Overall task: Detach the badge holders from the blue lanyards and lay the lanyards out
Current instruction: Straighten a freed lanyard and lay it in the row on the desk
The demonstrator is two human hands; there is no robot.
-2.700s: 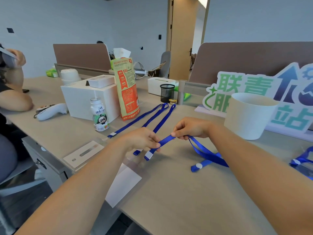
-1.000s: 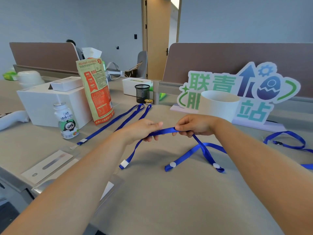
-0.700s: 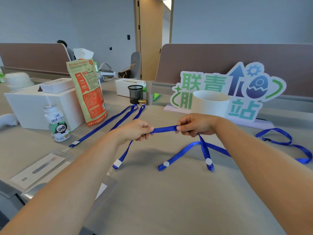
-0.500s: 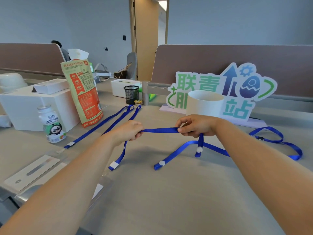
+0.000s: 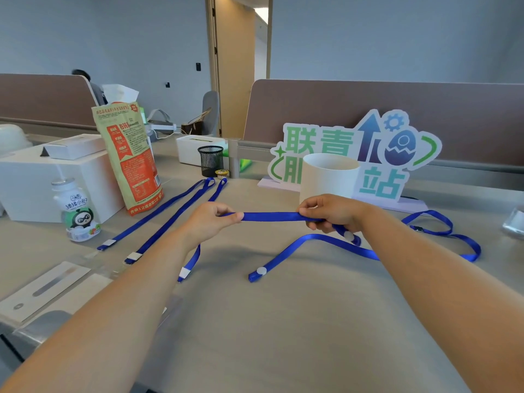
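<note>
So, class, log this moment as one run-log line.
left hand: pinches held lanyard | right hand: pinches it | held lanyard: straight between hands, above desk | laid-out lanyard: flat on desk

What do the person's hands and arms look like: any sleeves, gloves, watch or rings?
The left hand and right hand are bare: no gloves, and no rings or watch in view. The left arm and right arm are bare too, with no sleeve showing up to the frame's edge.
</note>
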